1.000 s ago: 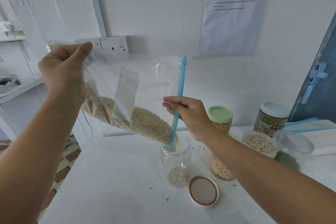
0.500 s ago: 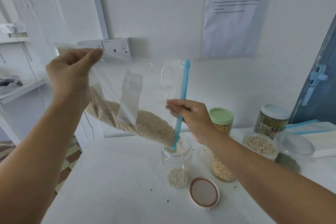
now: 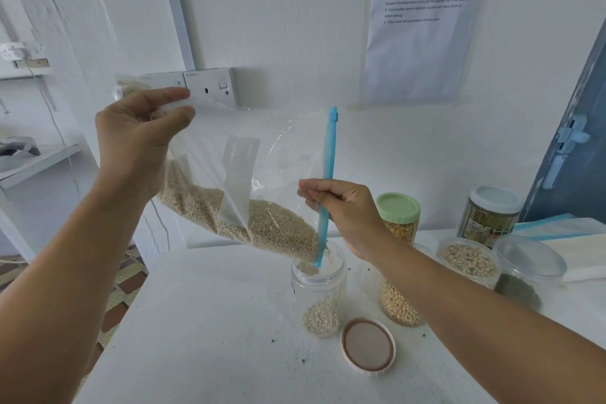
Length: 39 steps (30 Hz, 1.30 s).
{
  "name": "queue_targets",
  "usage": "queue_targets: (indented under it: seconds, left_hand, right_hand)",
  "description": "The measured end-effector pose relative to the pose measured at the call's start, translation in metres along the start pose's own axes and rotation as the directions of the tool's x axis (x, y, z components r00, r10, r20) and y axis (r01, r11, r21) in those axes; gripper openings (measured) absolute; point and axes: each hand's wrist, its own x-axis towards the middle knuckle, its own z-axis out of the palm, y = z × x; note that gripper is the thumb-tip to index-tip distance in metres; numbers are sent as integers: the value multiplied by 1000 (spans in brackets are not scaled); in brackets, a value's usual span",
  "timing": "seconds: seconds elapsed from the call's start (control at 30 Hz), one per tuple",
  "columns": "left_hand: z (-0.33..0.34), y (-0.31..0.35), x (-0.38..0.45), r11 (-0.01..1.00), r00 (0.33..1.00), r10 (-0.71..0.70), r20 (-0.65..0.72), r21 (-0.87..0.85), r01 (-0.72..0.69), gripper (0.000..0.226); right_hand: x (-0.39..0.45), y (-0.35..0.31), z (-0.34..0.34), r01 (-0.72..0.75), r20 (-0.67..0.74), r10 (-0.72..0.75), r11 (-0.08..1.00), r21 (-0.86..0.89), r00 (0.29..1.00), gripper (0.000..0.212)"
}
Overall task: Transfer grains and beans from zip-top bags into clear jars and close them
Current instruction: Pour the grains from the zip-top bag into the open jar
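A clear zip-top bag [image 3: 282, 154] of pale grains hangs tilted above the table, its blue zip edge pointing down into an open clear jar [image 3: 319, 298]. My left hand [image 3: 137, 138] pinches the bag's raised bottom corner. My right hand [image 3: 344, 207] grips the blue zip strip partway down. Grains slide toward the bag's mouth and fall into the jar, which holds a shallow layer at its bottom. The jar's pink lid [image 3: 368, 345] lies upside down on the table beside it.
To the right stand a green-lidded jar [image 3: 398, 215], a jar of beans [image 3: 398, 305] partly behind my right arm, a white-lidded jar [image 3: 488, 216] and two open tubs [image 3: 469, 261]. The white table [image 3: 203, 338] ends at the left. A wall socket [image 3: 211, 85] sits behind the bag.
My left hand has moved right and a little lower with the bag's bottom corner. More grains have slid toward the mouth, and the layer in the jar has grown.
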Motion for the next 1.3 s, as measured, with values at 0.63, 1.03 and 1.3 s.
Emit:
queue_targets:
  seconds: [0.63, 1.03, 1.3]
  left_hand:
    - [7, 11, 0, 999, 998, 38, 46, 32, -40, 31]
    - [7, 11, -2, 996, 999, 38, 34, 78, -40, 45]
    - [7, 10, 6, 998, 999, 43, -12, 35, -43, 43]
  right_hand:
    - [-1, -3, 0, 4, -15, -4, 1000, -15, 1000, 28]
    - [-2, -1, 1, -2, -12, 1, 1000, -24, 1000, 29]
    - [0, -4, 2, 6, -8, -6, 1000, -22, 1000, 29]
